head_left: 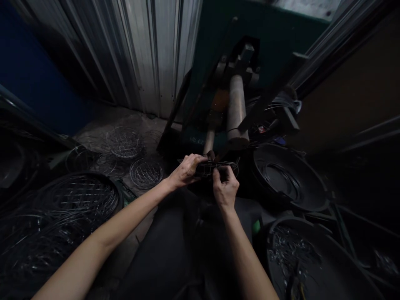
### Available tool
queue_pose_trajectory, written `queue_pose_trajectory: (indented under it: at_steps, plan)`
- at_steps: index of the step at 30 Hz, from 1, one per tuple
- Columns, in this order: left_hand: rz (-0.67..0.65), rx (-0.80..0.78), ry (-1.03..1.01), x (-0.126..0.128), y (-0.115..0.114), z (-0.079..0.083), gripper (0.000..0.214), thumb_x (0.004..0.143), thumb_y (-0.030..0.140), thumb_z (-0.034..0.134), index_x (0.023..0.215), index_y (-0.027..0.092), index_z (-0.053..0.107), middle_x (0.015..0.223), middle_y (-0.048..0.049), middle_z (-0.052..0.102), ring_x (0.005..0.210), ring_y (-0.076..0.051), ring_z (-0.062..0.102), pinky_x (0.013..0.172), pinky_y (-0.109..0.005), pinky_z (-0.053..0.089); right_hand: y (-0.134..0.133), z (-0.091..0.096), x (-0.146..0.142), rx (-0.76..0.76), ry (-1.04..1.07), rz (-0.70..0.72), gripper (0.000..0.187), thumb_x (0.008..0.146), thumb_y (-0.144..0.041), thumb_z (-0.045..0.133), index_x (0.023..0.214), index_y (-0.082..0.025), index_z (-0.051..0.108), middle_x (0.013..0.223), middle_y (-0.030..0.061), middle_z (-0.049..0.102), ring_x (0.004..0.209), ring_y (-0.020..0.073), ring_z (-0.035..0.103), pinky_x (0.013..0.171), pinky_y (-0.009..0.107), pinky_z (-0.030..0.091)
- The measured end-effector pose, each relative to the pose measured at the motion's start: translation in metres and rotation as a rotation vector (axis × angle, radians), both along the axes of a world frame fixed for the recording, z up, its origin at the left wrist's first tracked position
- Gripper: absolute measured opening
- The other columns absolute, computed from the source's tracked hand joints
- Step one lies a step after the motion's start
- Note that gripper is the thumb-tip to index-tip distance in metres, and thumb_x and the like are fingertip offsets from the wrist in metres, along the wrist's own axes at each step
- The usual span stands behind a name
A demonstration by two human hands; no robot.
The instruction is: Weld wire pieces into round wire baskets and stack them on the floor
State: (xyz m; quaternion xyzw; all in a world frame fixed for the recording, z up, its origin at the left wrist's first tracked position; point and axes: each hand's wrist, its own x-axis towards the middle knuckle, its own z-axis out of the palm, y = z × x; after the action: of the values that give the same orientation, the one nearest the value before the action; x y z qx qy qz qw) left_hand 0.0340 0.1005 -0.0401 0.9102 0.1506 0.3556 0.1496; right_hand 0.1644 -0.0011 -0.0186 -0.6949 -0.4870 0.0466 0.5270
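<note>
A small round wire basket [215, 167] is held flat in front of me, just below the rollers of a dark machine [236, 108]. My left hand [186, 171] is closed over the basket's left rim, fingers curled on top. My right hand [225, 188] pinches its near rim from below, thumb and fingers pressed together on the wire. Both forearms reach in from the bottom of the view. The basket's far side lies in shadow near the roller ends.
Several finished wire baskets [146, 173] lie on the floor at left, beside larger black tubs holding wire rings [81, 196]. A black tub [286, 179] sits at right, another with metal scraps [293, 254] below it. Corrugated metal wall [150, 54] stands behind.
</note>
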Motion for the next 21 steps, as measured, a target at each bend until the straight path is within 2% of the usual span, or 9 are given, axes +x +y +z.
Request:
queue_pose_trajectory:
  at_steps: [7, 11, 13, 15, 18, 20, 21]
  plan:
    - [0.040, -0.023, 0.077, -0.002, 0.004, -0.001, 0.050, 0.078, 0.018, 0.060, 0.124, 0.015, 0.039, 0.113, -0.0134, 0.054, 0.097, -0.025, 0.053, 0.080, -0.039, 0.041, 0.001, -0.005, 0.000, 0.032, 0.041, 0.020, 0.017, 0.084, -0.034, 0.052, 0.076, -0.018, 0.053, 0.066, -0.0017, 0.057, 0.060, 0.0121, 0.053, 0.060, 0.023, 0.042]
    - [0.043, -0.035, 0.081, -0.001, 0.004, -0.002, 0.046, 0.082, 0.021, 0.057, 0.125, 0.017, 0.041, 0.116, -0.0120, 0.055, 0.101, -0.024, 0.052, 0.083, -0.038, 0.040, 0.005, -0.007, -0.003, 0.019, 0.126, 0.026, 0.019, 0.084, -0.035, 0.051, 0.075, -0.019, 0.052, 0.061, -0.0027, 0.056, 0.052, 0.0114, 0.053, 0.056, 0.023, 0.043]
    - [0.055, -0.050, 0.079, -0.003, 0.003, -0.003, 0.050, 0.081, 0.025, 0.060, 0.127, 0.020, 0.041, 0.119, -0.0110, 0.054, 0.109, -0.025, 0.049, 0.090, -0.040, 0.038, 0.005, -0.004, -0.005, -0.002, 0.127, 0.027, 0.020, 0.085, -0.036, 0.051, 0.075, -0.019, 0.054, 0.061, -0.0024, 0.057, 0.052, 0.0114, 0.055, 0.056, 0.023, 0.044]
    - [0.071, -0.054, 0.041, -0.007, 0.001, -0.004, 0.063, 0.076, 0.031, 0.067, 0.131, 0.021, 0.037, 0.128, -0.0118, 0.049, 0.120, -0.027, 0.042, 0.099, -0.043, 0.033, -0.003, 0.003, -0.005, -0.022, 0.093, 0.021, 0.020, 0.085, -0.037, 0.052, 0.083, -0.018, 0.058, 0.071, 0.0004, 0.063, 0.058, 0.0122, 0.058, 0.060, 0.024, 0.046]
    - [0.117, -0.109, -0.004, -0.018, 0.003, -0.010, 0.086, 0.070, 0.036, 0.073, 0.139, 0.019, 0.026, 0.138, -0.0151, 0.036, 0.128, -0.030, 0.033, 0.105, -0.045, 0.027, -0.045, 0.014, 0.005, -0.084, 0.046, -0.050, 0.028, 0.084, -0.039, 0.055, 0.101, -0.018, 0.062, 0.089, 0.0042, 0.067, 0.068, 0.0140, 0.062, 0.067, 0.026, 0.049]
    - [0.156, -0.181, 0.013, -0.024, 0.007, -0.016, 0.084, 0.072, 0.034, 0.071, 0.139, 0.018, 0.025, 0.133, -0.0150, 0.039, 0.123, -0.028, 0.038, 0.102, -0.045, 0.032, -0.096, 0.012, 0.025, -0.134, -0.008, -0.223, 0.030, 0.082, -0.041, 0.055, 0.100, -0.019, 0.063, 0.092, 0.0058, 0.067, 0.075, 0.0171, 0.063, 0.074, 0.029, 0.049]
    - [0.167, -0.213, 0.027, -0.027, 0.009, -0.019, 0.077, 0.073, 0.032, 0.069, 0.138, 0.018, 0.029, 0.126, -0.0132, 0.043, 0.118, -0.027, 0.042, 0.099, -0.044, 0.035, -0.125, 0.007, 0.040, -0.165, -0.043, -0.364, 0.031, 0.081, -0.043, 0.055, 0.097, -0.018, 0.064, 0.090, 0.0070, 0.067, 0.077, 0.0194, 0.063, 0.076, 0.031, 0.049]
